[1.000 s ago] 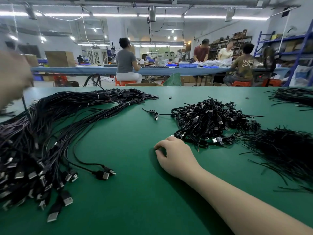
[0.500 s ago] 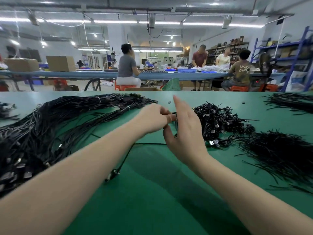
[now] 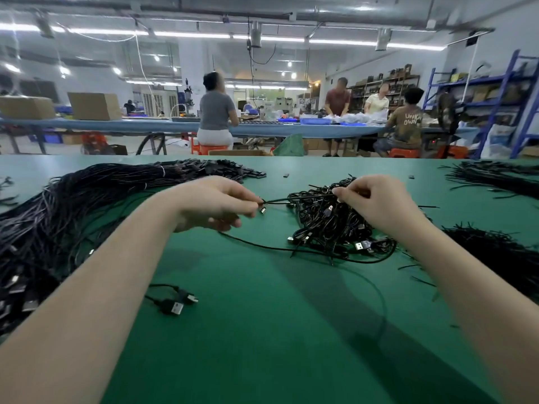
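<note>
Both hands are pinching one black USB cable: left hand [image 3: 215,204] and right hand [image 3: 376,199] are stretching the cable [image 3: 297,198] above the green bench [image 3: 262,330], over a tangled cable pile [image 3: 329,228], with a long cable bundle [image 3: 58,217] lying leftward.

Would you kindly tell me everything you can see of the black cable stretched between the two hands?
The black cable is thin, with what looks like a rubbery sheath. It runs taut and nearly level above the green table. The left hand pinches one end, where a small metal-tipped plug hangs below the grip. The right hand pinches it above the tangled pile of similar cables. Its course beyond is unclear.
</note>
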Available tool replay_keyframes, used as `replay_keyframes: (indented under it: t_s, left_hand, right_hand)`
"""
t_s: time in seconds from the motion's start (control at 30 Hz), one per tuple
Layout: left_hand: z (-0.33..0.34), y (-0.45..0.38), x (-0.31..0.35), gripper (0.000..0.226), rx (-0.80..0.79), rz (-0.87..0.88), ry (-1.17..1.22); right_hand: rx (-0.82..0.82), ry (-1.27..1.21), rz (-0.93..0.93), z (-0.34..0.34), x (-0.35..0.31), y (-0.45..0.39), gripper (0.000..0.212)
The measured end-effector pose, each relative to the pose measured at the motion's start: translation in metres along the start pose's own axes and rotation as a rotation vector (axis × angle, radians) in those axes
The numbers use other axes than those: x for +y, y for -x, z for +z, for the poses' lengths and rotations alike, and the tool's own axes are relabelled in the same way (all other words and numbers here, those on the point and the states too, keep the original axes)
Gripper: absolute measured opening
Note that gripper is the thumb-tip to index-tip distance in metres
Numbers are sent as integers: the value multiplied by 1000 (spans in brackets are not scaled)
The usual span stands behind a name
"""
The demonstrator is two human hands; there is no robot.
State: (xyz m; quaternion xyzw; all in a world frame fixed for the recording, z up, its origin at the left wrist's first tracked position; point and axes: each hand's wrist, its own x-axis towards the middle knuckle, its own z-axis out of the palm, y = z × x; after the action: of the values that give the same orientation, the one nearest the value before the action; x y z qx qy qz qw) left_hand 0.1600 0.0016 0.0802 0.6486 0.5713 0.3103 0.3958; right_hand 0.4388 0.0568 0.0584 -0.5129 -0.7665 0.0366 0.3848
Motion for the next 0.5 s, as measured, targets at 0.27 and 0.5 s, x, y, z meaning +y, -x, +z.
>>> replay_keyframes:
  t_s: [0.27, 0.5]
  left_hand:
    - [5, -15, 3, 21, 286, 100, 908]
    - [15, -14, 2, 28, 276, 13, 825]
  right_hand:
    - [-521, -573, 186, 20, -43, 18, 35]
    - [-841, -828, 105, 37, -76, 43, 31]
